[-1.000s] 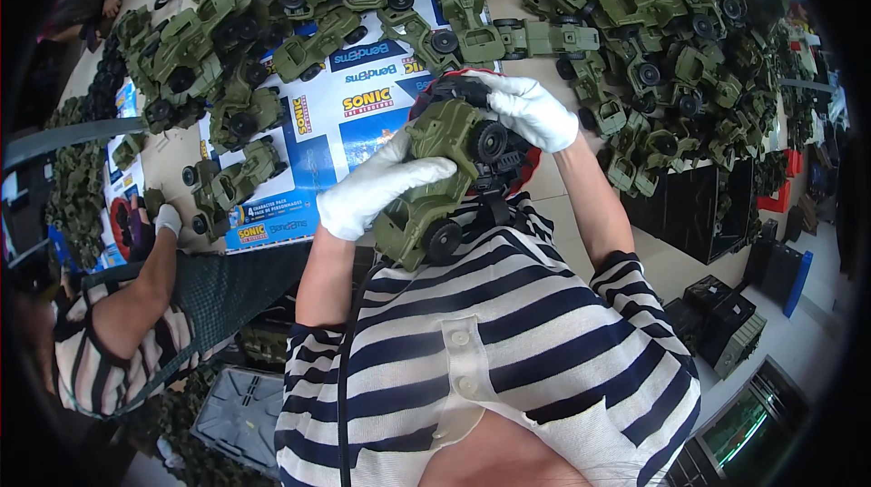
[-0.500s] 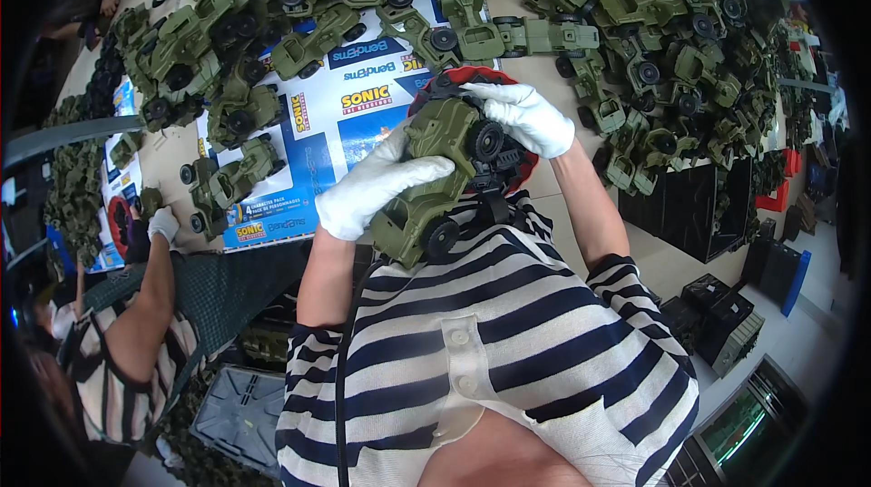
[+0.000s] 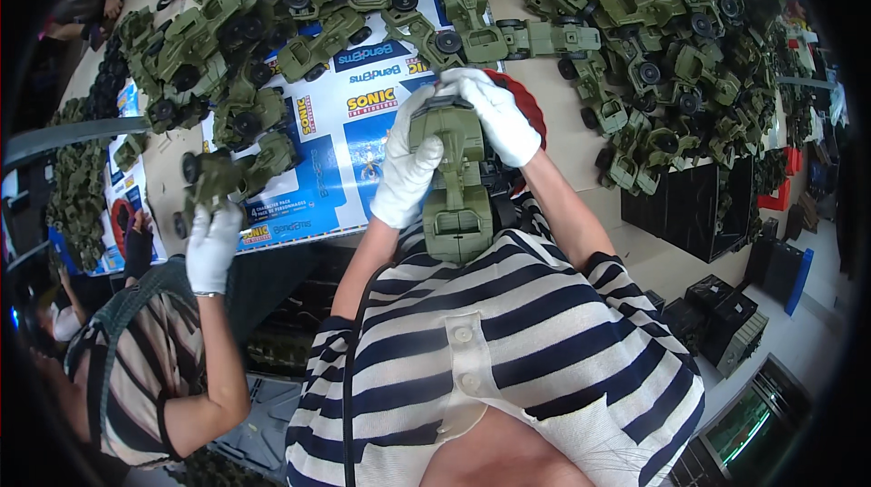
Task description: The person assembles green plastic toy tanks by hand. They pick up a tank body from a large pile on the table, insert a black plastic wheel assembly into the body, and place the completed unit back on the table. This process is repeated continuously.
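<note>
A green toy jeep (image 3: 456,212) is held before the striped shirt (image 3: 562,324), gripped along its side by the white-gloved left hand (image 3: 401,182) — thumb laid on top. Its far end is covered by the right hand (image 3: 501,119), fingers bent — whether they are clamped cannot be told. Beyond, a printed sheet (image 3: 340,115) is partly covered by green toy vehicles (image 3: 318,44)

— Looks like what?
— Like an olive-green toy jeep (image 3: 456,183), with a squared recess at the near end.
— Posed how?
— Held lengthwise, topside up, in the left hand (image 3: 406,169), with the far end partly hidden under the right hand (image 3: 501,119).
</note>
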A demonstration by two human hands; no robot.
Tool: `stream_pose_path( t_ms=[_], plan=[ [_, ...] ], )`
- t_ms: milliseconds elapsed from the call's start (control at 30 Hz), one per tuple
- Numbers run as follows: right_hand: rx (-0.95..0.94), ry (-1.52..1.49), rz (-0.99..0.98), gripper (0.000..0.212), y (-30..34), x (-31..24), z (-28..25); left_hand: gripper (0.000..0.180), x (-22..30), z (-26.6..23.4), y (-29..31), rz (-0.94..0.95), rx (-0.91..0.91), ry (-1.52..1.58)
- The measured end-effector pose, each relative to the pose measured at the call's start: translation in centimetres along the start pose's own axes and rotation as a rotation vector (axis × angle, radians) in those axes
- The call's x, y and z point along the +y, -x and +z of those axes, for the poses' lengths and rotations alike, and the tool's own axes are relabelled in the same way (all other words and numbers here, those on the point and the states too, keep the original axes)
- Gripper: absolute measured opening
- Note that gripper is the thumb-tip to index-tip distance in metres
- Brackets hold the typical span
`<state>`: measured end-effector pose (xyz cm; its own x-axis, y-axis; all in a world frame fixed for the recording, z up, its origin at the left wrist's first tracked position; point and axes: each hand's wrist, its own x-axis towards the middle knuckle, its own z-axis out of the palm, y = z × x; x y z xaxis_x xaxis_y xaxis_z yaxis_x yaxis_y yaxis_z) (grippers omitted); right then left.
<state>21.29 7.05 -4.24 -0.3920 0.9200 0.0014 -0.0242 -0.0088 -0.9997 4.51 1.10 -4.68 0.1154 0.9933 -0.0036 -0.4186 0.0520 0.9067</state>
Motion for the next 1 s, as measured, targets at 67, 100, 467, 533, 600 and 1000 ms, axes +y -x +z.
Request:
stream_pose_path(
  t_ms=[67, 100, 467, 533, 600, 1000],
  plan=[
    [-0.054, 0.165, -0.226, 0.039, 0.3, 0.2, -0.2, 0.088, 0.0, 0.5, 0.4, 0.059, 0.128, -0.085],
    [-0.012, 0.147, -0.205, 0.033, 0.9, -0.8, 0.8, 0.085, -0.2, 0.2, 0.3, 0.119, 0.125, -0.176],
    [0.275, 0.244, -0.101, 0.037, 2.9, -1.0, 3.9, 0.029, 0.4, 0.6, -0.8, 0.361, 0.243, -0.655],
    [0.231, 0.059, 0.106, 0.061, 3.6, -1.4, 3.7, 0.035, 0.0, 0.5, -1.6, 0.272, 0.335, -0.581],
    [0.123, -0.317, 0.324, 0.069, 4.8, -1.9, 3.1, 0.043, 0.9, 1.2, -2.5, 0.282, 0.29, -0.647],
    [0.549, -0.802, 0.246, 0.027, 11.0, -6.1, -16.6, 0.08, -1.6, -13.1, -6.8, -0.073, -0.076, -2.005]
  ],
)
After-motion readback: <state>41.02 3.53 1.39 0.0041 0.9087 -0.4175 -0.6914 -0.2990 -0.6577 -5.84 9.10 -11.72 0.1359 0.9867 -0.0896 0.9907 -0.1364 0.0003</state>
